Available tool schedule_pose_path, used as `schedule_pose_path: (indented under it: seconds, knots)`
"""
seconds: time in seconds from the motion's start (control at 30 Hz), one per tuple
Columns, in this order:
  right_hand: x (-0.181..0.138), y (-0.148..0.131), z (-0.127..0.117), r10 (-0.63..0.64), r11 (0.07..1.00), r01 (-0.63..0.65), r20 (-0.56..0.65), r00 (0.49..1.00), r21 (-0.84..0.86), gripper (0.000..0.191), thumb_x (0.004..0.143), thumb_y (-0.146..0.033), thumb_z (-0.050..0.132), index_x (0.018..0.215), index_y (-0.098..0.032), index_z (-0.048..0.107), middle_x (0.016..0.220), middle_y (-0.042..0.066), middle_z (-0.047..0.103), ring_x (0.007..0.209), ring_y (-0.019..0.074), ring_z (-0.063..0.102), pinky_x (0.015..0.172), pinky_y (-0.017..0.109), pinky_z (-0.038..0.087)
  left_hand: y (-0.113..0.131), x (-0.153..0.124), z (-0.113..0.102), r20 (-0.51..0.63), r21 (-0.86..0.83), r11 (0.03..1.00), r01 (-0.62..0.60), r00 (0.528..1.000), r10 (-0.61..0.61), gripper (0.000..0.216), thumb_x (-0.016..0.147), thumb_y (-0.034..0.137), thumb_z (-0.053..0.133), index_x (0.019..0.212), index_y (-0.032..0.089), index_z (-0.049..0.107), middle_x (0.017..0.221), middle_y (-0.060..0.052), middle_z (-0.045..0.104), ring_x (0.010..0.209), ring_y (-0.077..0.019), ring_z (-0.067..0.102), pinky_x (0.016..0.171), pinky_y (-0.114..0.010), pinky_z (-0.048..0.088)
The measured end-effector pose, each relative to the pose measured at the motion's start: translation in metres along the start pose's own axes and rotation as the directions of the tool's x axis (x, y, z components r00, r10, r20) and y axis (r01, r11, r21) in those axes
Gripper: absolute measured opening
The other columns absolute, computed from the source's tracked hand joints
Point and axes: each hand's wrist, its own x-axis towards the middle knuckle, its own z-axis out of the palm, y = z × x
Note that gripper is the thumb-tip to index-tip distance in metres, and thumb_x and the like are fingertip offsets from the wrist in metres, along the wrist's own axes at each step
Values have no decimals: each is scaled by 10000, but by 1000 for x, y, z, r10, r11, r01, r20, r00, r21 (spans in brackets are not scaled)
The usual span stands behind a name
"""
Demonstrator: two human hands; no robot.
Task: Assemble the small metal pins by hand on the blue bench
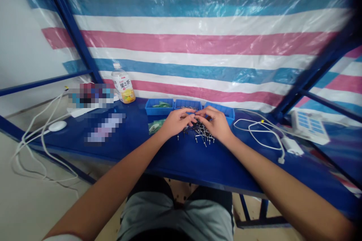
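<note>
Above the pile, the fingertips of my left hand (pixel 177 122) and my right hand (pixel 214 123) meet in a pinch. Whatever sits between them is too small and too covered to name. Beneath my hands lies a loose heap of thin metal pins with wider heads, resembling blind rivets (pixel 204 137), silver and dark. Three blue bins stand in a row behind: the left bin (pixel 154 111) holds green pieces, the middle bin (pixel 181 103) holds more pins, and the contents of the right bin (pixel 229 115) are mostly hidden. Beside my left wrist rests a green-and-clear plastic bag (pixel 155 126).
A drink bottle (pixel 123 84) stands at the back left, near a white oval device (pixel 57 125) and hanging cables. On the right lie a white cable, a charger (pixel 292 146) and a power strip (pixel 310 126). Blue posts and a striped sheet (pixel 198 41) bound the blue table (pixel 181 162).
</note>
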Motion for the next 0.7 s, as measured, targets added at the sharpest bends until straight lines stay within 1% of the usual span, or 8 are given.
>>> schedule_pose_path:
  seconds: [0.13, 0.23, 0.3, 0.43, 0.53, 0.6, 0.7]
  knots:
    - [0, 0, 0, -3, 999, 3, 11, 1000, 45, 153, 990, -341, 680, 1047, -226, 763, 937, 62, 732, 868, 214, 695, 754, 331, 557, 1, 0, 1, 8, 29, 999, -33, 999, 33, 438, 970, 408, 672, 1331, 163, 696, 1050, -117, 813, 927, -224, 785, 892, -369, 619]
    - [0, 0, 2, -1, 998, -1, 26, 1000, 67, 132, 982, -326, 683, 1029, -229, 760, 971, 69, 737, 899, 220, 698, 785, 349, 569, 3, -2, 1, 5, 49, 998, -28, 1000, 28, 430, 944, 421, 699, 1295, 175, 730, 1125, -115, 807, 977, -251, 784, 902, -384, 631]
    - [0, 0, 3, 5, 996, -7, 25, 1000, 84, 113, 966, -312, 696, 1006, -230, 762, 988, 73, 735, 898, 218, 696, 779, 349, 572, 5, -2, 0, -12, 73, 997, -30, 999, 30, 397, 931, 423, 711, 1249, 191, 760, 1156, -103, 804, 998, -261, 783, 928, -401, 633]
    - [-1, 1, 7, 46, 988, -49, 25, 999, 149, 114, 937, -283, 698, 1012, -227, 762, 997, 69, 733, 892, 206, 699, 735, 328, 573, 5, -2, -1, -54, 87, 996, -37, 998, 42, 357, 895, 410, 755, 1183, 202, 787, 1120, -87, 815, 1040, -272, 783, 984, -424, 623]
    - [-2, 2, 10, 96, 977, -102, 41, 995, 185, 168, 940, -277, 659, 1071, -231, 752, 1024, 63, 751, 916, 205, 714, 727, 319, 578, 3, 0, -2, -99, 64, 997, -32, 994, 38, 362, 861, 404, 793, 1152, 187, 784, 1110, -103, 814, 1028, -273, 786, 985, -432, 625]
    - [-3, 2, 12, 120, 972, -126, 43, 992, 197, 190, 942, -275, 639, 1093, -229, 744, 1064, 67, 765, 940, 207, 723, 728, 314, 581, 0, 3, -3, -115, 45, 998, -33, 993, 38, 327, 854, 373, 799, 1117, 180, 775, 1104, -114, 811, 1022, -263, 785, 983, -436, 623]
    - [-4, 2, 13, 171, 960, -171, 21, 985, 223, 217, 944, -301, 648, 1127, -218, 731, 1058, 75, 771, 949, 210, 729, 726, 309, 587, -3, 4, -3, -132, -5, 999, -41, 990, 40, 231, 830, 309, 812, 985, 162, 727, 1025, -110, 807, 968, -239, 785, 939, -425, 630]
